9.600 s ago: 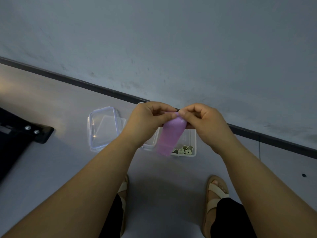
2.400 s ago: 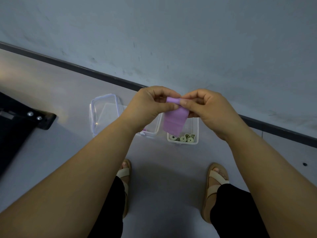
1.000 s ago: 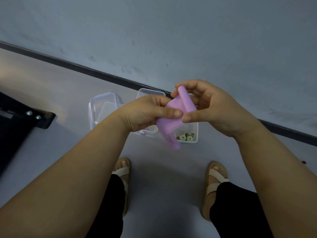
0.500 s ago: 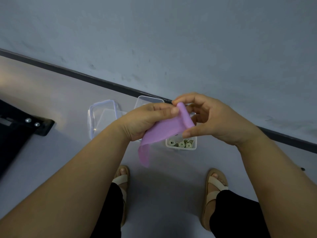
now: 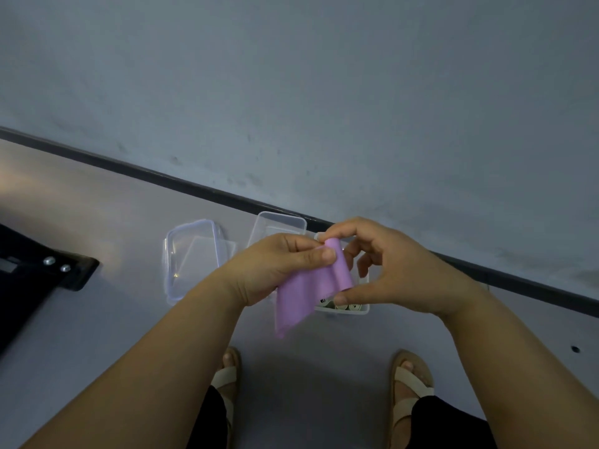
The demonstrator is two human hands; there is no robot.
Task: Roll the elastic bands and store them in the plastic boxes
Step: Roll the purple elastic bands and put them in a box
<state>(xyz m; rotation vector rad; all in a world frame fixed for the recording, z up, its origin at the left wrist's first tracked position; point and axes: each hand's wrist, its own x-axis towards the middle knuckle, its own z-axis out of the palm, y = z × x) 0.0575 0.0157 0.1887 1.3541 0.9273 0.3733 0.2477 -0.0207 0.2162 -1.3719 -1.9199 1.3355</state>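
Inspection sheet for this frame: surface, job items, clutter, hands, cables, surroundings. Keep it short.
Surface: grey floor, with a small dark spot at the right.
Job's things: purple elastic band, top end rolled, tail hanging loose; clear box holding rolled greenish bands; second clear box, contents mostly hidden; clear lid flat on the floor, left of the boxes.
Clutter: black bracket with two screws, at the left edge.
Grippers: left hand pinches the band beside the roll; right hand holds the roll between thumb and forefinger.
Cables: nothing seen.
Surroundings: grey wall, black skirting, the person's sandalled feet.
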